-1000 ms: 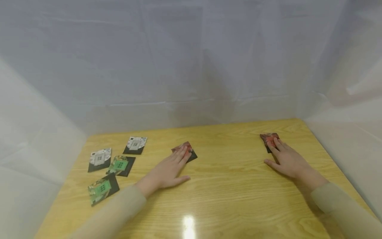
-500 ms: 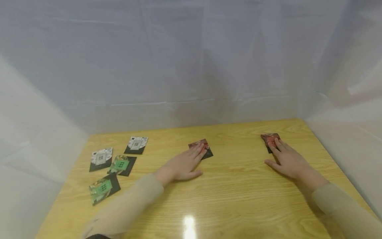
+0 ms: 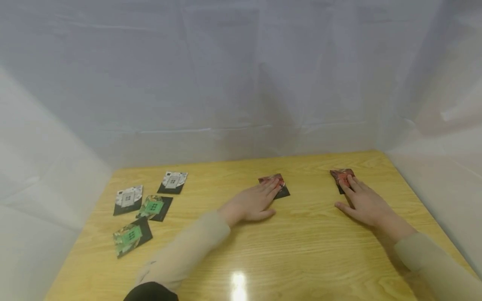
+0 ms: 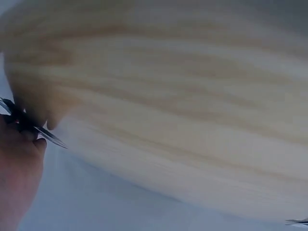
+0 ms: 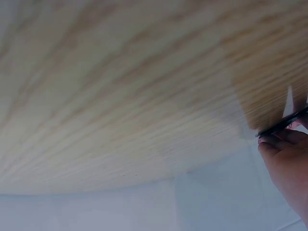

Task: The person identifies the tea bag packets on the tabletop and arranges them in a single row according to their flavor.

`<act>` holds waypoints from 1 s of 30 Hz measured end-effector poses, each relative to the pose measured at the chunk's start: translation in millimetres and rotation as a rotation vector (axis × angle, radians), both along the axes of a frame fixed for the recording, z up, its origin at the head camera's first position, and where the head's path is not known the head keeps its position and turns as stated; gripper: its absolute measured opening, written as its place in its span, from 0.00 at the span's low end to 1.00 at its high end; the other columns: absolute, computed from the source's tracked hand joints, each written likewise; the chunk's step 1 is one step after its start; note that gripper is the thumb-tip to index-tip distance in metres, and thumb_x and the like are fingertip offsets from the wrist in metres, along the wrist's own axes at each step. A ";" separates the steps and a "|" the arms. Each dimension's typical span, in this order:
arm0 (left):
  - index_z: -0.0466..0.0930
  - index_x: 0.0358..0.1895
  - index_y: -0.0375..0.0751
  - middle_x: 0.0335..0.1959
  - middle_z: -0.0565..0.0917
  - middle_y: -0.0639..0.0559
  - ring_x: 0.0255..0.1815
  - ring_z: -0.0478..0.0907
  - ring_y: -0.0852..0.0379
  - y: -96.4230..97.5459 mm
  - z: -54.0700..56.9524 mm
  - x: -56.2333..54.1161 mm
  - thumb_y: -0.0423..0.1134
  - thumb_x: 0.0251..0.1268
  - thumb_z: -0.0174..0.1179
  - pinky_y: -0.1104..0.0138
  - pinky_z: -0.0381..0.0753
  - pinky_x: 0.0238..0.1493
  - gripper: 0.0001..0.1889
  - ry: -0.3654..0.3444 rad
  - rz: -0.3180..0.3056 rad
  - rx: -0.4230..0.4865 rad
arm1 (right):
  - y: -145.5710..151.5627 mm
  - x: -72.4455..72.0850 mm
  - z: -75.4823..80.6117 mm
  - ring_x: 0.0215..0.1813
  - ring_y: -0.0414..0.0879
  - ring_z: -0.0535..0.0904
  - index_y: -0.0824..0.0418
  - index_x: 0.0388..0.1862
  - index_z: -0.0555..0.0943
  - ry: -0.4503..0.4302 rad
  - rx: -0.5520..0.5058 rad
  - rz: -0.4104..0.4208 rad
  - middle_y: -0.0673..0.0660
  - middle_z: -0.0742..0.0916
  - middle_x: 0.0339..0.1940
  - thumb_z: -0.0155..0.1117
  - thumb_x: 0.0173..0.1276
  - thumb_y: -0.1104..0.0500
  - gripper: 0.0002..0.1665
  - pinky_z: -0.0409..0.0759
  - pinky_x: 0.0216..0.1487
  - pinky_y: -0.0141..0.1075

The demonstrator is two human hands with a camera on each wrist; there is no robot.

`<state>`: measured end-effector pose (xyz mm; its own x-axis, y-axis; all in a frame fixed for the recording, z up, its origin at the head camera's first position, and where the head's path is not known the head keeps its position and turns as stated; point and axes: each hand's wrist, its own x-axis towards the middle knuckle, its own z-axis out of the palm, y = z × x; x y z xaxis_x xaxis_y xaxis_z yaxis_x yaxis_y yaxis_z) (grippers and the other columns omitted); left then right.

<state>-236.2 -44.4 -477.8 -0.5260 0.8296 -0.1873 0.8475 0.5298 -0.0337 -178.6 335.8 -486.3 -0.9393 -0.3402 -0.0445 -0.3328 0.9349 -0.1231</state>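
In the head view, my left hand (image 3: pixel 251 203) lies with its fingers extended on a red-and-black packet (image 3: pixel 282 192), right of the table's middle. Farther right, the extended fingers of my right hand (image 3: pixel 366 206) rest on a second red-and-black packet (image 3: pixel 336 175). Each hand covers part of its packet. The left wrist view catches the left packet (image 4: pixel 52 137) edge-on, flat on the table under the fingertips. Seen from the right wrist, the other packet (image 5: pixel 275 129) is a thin dark edge at the right fingertips.
At the table's left lie two white-and-black packets (image 3: pixel 128 198) (image 3: pixel 173 182) and two green-and-black packets (image 3: pixel 154 207) (image 3: pixel 132 236). The green ones touch or nearly touch. White sheeting (image 3: pixel 241 83) hangs behind and at both sides of the wooden table (image 3: pixel 301 259).
My left hand has slid its red-and-black packet rightward across the table, closer to the right hand. The right hand and its packet have stayed in place.
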 end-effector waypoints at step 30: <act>0.40 0.88 0.42 0.90 0.40 0.43 0.92 0.36 0.50 91.0 4.4 -15.6 0.73 0.80 0.37 0.62 0.41 0.92 0.49 -0.003 -0.026 -0.068 | -0.6 0.5 -1.2 0.82 0.80 0.58 0.75 0.82 0.60 0.012 0.016 0.007 0.84 0.59 0.82 0.54 0.82 0.35 0.51 0.64 0.80 0.69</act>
